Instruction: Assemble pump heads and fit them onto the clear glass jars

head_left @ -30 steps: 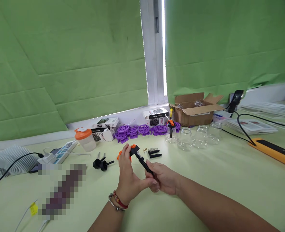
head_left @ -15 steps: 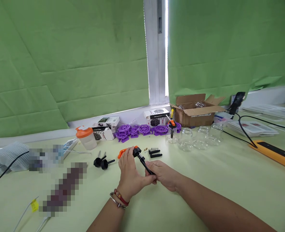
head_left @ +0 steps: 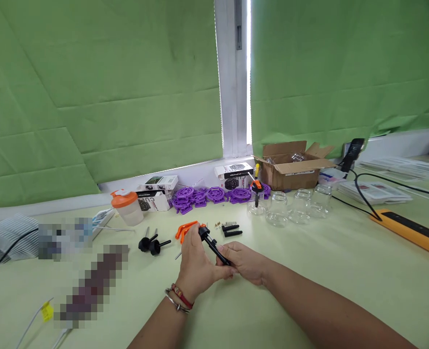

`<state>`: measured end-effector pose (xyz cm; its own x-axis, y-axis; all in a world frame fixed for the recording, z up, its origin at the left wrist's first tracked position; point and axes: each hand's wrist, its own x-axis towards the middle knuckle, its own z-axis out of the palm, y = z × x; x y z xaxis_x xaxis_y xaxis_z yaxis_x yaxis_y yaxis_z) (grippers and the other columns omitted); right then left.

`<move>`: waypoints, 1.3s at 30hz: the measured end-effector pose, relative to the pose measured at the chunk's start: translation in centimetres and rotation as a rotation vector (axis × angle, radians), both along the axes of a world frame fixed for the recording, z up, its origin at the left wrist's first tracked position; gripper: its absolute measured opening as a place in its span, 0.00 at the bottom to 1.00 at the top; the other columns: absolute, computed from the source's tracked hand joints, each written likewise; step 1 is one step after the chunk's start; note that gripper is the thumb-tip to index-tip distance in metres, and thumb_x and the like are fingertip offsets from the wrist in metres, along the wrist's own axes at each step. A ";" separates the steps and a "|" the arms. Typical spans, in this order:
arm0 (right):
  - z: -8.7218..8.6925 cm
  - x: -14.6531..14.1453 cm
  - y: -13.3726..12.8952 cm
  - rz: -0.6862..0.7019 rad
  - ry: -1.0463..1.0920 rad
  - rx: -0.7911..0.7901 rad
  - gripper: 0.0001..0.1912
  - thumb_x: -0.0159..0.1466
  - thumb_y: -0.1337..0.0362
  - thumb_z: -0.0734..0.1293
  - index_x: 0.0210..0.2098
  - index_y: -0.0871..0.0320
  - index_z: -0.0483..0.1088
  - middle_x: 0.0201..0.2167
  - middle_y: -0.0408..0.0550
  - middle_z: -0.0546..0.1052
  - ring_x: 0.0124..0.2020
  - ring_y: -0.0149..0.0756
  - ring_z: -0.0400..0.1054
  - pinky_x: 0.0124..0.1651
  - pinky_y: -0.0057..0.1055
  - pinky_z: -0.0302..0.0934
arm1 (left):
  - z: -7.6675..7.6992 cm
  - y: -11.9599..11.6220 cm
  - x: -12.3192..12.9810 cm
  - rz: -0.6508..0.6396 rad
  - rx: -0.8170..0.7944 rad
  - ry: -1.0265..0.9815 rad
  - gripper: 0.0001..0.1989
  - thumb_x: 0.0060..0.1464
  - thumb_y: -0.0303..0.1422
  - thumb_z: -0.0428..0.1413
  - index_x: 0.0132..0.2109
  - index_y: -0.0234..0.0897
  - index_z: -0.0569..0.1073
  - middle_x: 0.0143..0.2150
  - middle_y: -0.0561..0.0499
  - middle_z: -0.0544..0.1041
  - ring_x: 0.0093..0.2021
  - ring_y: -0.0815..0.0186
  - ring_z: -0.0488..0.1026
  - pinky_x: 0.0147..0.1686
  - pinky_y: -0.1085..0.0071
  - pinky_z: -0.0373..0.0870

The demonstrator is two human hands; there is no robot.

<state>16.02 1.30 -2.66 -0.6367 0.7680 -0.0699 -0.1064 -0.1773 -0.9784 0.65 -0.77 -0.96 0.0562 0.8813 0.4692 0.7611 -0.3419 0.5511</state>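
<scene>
Between my two hands a slim black sprayer-pump-like part (head_left: 213,246) is held at a slant, its wide round cap at the upper left and a bit of bare metal showing below the cap. My left hand (head_left: 196,264) has its fingers around the cap end, with the thumb reaching to the lower end. Closed on the lower end is my right hand (head_left: 241,261). Orange trigger-shaped pieces (head_left: 186,230) lie just beyond my left hand. Black capped stems (head_left: 154,245) rest to its left. Two black sticks (head_left: 232,230) and small springs (head_left: 229,224) lie ahead of my right hand.
Purple plastic parts (head_left: 214,195) line the back, near printed boxes (head_left: 156,199). Clear jars (head_left: 278,211) stand right, one with a screwdriver (head_left: 257,177) in it. Behind is an open carton (head_left: 290,174). An orange-lidded cup (head_left: 127,208) stands left; a yellow power strip (head_left: 410,230) lies right.
The view has shifted slightly. More of the orange pieces and the end of a thin metal rod now show beside my left hand. Both hands keep nearly the same hold.
</scene>
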 end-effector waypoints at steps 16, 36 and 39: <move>0.7 -0.1 0.0 -0.130 0.017 -0.124 0.22 0.53 0.48 0.68 0.29 0.63 0.71 0.25 0.48 0.75 0.21 0.26 0.61 0.26 0.26 0.52 | -0.2 0.4 0.1 0.085 -0.001 0.137 0.45 0.25 0.48 0.64 0.52 0.35 0.60 0.49 0.41 0.69 0.51 0.48 0.66 0.48 0.53 0.65; -0.4 0.0 1.0 -0.394 -0.320 0.390 0.15 0.54 0.71 0.62 0.37 0.59 0.77 0.44 0.50 0.75 0.45 0.39 0.68 0.49 0.34 0.60 | -1.4 1.5 -0.2 0.133 -0.067 0.296 0.39 0.28 0.47 0.62 0.49 0.35 0.62 0.47 0.41 0.70 0.50 0.49 0.67 0.47 0.57 0.65; -1.0 0.0 1.4 -0.357 -0.346 0.489 0.16 0.54 0.72 0.61 0.36 0.59 0.77 0.43 0.51 0.74 0.41 0.37 0.69 0.47 0.32 0.62 | -1.6 1.5 0.0 0.140 -0.071 0.312 0.37 0.29 0.46 0.61 0.48 0.35 0.62 0.45 0.41 0.70 0.48 0.49 0.68 0.45 0.58 0.65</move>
<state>15.99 2.70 -3.62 -0.3425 0.9213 0.1839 0.2562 0.2799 -0.9252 0.68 0.75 -2.59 0.0634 0.9203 0.3862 0.9334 -0.1916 0.3033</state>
